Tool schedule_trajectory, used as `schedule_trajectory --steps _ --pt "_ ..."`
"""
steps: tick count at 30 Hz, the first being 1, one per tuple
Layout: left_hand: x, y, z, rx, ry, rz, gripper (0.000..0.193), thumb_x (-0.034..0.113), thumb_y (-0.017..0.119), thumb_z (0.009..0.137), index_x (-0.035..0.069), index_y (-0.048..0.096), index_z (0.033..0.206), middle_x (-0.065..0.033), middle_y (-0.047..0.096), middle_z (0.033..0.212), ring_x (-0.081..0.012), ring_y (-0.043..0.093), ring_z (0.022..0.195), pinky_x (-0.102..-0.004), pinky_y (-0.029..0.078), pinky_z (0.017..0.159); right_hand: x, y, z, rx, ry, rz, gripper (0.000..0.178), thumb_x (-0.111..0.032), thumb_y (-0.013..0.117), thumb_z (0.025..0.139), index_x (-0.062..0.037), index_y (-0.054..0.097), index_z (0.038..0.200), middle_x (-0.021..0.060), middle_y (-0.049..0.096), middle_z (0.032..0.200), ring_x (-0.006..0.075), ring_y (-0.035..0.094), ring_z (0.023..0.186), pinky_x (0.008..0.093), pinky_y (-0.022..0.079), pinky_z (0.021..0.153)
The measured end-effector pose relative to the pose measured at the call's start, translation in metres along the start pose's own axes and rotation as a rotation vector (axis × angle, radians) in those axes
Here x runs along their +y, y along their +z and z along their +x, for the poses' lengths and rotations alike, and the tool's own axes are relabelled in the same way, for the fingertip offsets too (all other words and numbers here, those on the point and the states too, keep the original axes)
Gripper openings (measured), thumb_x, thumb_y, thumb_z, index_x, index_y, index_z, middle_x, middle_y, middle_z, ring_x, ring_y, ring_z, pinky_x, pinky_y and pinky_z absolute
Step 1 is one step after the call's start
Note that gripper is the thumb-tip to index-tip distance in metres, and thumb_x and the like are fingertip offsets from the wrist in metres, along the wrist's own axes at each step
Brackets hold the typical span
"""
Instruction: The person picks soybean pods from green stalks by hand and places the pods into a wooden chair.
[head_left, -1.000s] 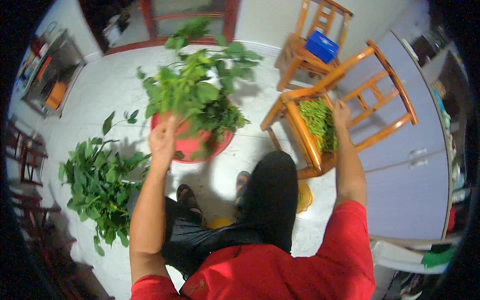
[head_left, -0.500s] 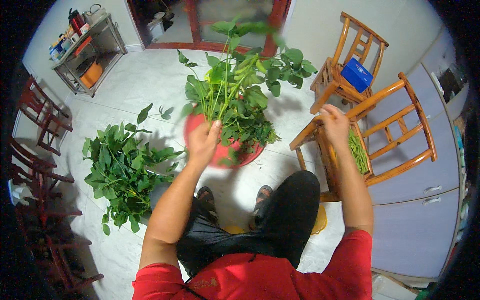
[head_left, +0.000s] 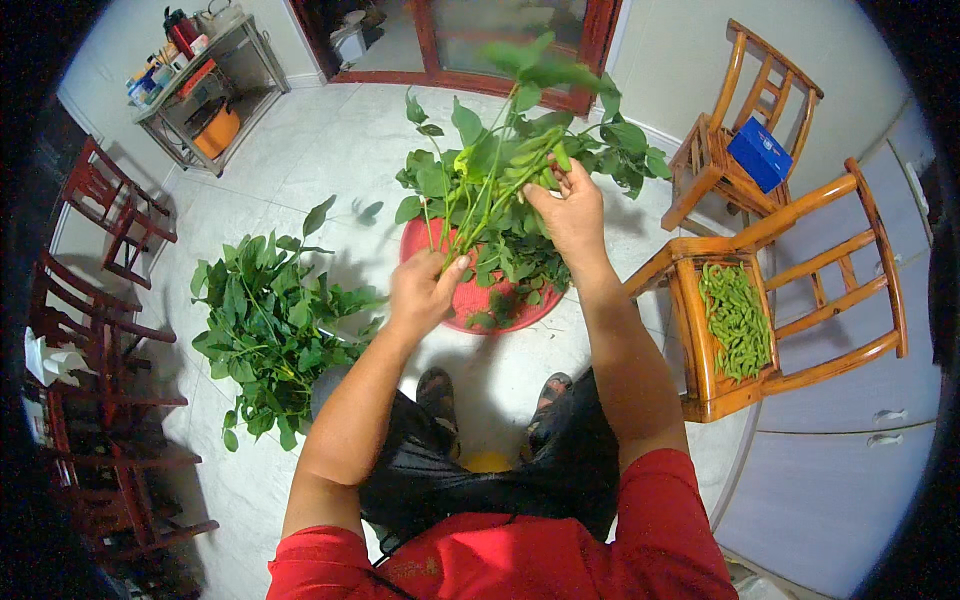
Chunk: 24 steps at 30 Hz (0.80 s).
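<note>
My left hand (head_left: 424,292) is closed around the lower stems of a leafy soybean plant (head_left: 485,205), which slants up and to the right. At its upper part, my right hand (head_left: 568,212) pinches a green soybean pod (head_left: 561,157) among a cluster of pods. Beneath the plant stands a round red plastic basket (head_left: 480,308) with leafy stalks heaped in it. Picked green pods (head_left: 738,322) lie on the seat of the nearer wooden chair (head_left: 704,385), right of my right forearm.
A pile of leafy plants (head_left: 265,335) lies to my left. Behind the nearer chair, another wooden chair (head_left: 700,165) carries a blue box (head_left: 760,154). Dark red chairs (head_left: 115,215) line the left side. A metal table (head_left: 215,60) with an orange pot (head_left: 214,130) stands far left.
My right hand has moved left from beside the chair to the plant's pods. My left hand still grips the stems. The view has shifted, showing the pods on the chair more fully.
</note>
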<state>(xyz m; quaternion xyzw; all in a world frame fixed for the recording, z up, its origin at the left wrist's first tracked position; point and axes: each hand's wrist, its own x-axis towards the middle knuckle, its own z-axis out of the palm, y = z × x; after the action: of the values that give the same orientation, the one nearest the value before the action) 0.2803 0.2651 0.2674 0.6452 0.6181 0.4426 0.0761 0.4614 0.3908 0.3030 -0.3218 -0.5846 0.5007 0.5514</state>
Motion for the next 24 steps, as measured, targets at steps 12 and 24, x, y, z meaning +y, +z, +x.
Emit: schedule_trajectory --steps 12,24 --pt "0.016 0.011 -0.001 -0.054 -0.044 0.017 0.024 0.022 0.063 0.086 -0.001 0.065 0.086 -0.0196 0.061 0.090 -0.0309 0.061 0.082 -0.0383 0.047 0.070 -0.001 -0.041 0.000 -0.145 0.224 0.219 0.028 -0.011 0.066 0.080 -0.0026 0.059 0.105 0.0029 0.064 0.093 0.0123 0.060 0.081 0.0260 0.047 0.076" --pt "0.050 -0.034 0.011 0.210 0.215 0.373 0.038 0.020 0.080 0.068 0.002 0.065 0.098 -0.0198 0.059 0.112 -0.0340 0.059 0.102 -0.0402 0.047 0.087 0.000 -0.031 0.003 -0.129 0.302 0.256 0.019 -0.017 0.062 0.090 -0.0004 0.061 0.100 0.0068 0.065 0.088 0.0142 0.064 0.074 0.0270 0.053 0.066"
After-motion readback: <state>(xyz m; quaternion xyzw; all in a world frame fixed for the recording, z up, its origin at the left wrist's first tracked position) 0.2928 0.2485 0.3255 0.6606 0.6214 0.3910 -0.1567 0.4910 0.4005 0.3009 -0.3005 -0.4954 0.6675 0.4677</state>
